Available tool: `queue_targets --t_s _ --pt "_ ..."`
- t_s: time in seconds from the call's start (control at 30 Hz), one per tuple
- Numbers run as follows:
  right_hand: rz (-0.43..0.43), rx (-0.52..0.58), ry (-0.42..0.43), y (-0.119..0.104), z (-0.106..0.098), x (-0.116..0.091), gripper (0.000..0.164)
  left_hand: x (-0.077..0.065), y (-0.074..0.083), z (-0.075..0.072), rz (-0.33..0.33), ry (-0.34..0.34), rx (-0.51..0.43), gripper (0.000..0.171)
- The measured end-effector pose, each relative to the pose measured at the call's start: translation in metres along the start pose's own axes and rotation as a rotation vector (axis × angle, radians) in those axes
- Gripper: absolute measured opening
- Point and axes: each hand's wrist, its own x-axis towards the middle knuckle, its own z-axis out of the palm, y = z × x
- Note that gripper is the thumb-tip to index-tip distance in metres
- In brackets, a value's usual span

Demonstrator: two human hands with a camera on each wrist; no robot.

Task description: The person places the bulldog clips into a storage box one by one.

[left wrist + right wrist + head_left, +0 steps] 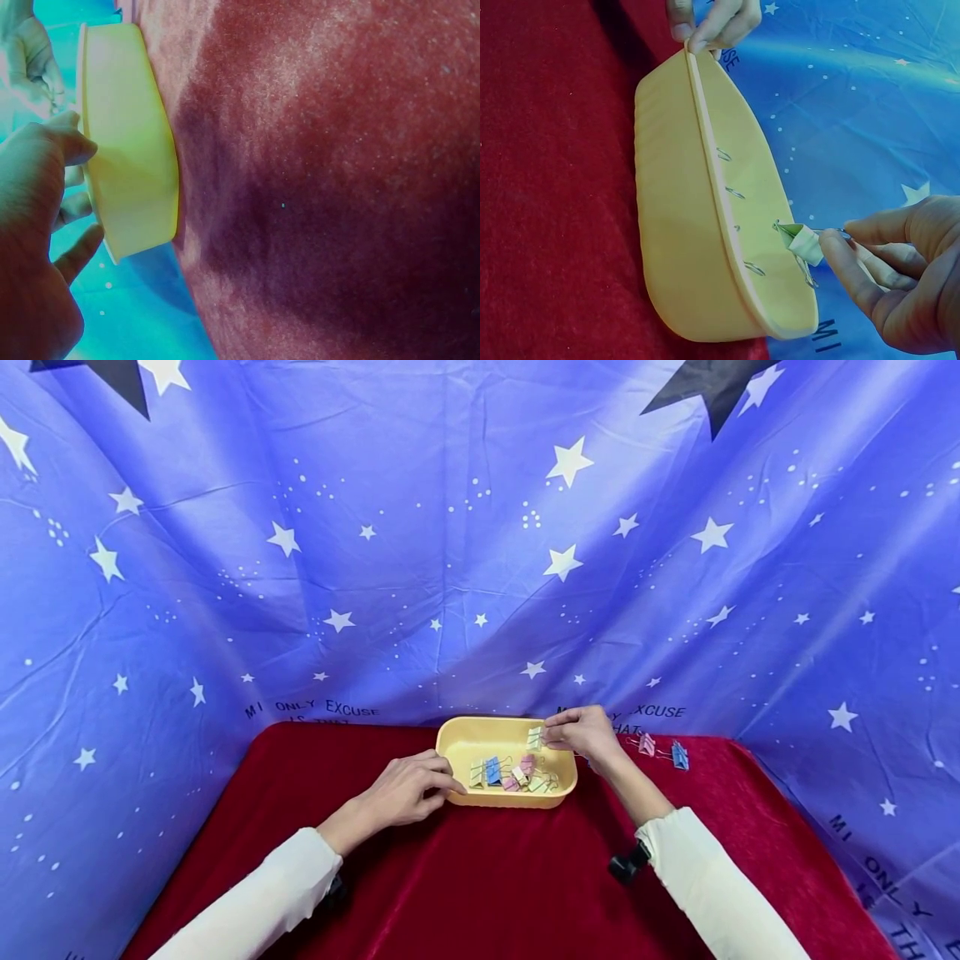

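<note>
A yellow plastic basin [465, 735] stands on the red cloth and holds several binder clips in blue, pink and pale colours, among them a blue binder clip [492, 770]. My left hand [411, 787] grips the basin's rim at its near left corner, thumb outside and fingers over the edge. Over the basin's far right part, my right hand [581, 732] pinches a pale green binder clip [804, 244] by its wire handle. The clip's body hangs just inside the rim. In the left wrist view the basin wall hides what lies inside.
To the right of the basin a pink binder clip [647, 744] and another blue binder clip [680, 756] lie on the red cloth [465, 885]. A blue curtain with stars [420, 568] rises behind the table and along both sides.
</note>
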Motion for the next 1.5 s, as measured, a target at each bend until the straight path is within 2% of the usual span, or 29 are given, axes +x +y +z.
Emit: queue_targets --t_s 0.43,0.77,1.13,1.5 --pt "-0.023 -0.054 0.000 0.008 0.016 0.008 0.033 0.002 0.002 -0.002 -0.018 -0.024 -0.004 0.031" --pt "-0.006 -0.082 -0.009 0.011 0.016 0.008 0.031 0.002 0.002 -0.002 -0.008 -0.014 -0.002 0.031" --pt "-0.008 -0.044 0.006 0.017 -0.001 0.004 0.037 0.001 0.001 -0.002 -0.014 -0.017 -0.007 0.031" --pt "-0.016 -0.037 0.019 0.018 -0.028 -0.006 0.039 0.001 0.001 -0.001 -0.017 -0.019 -0.015 0.031"
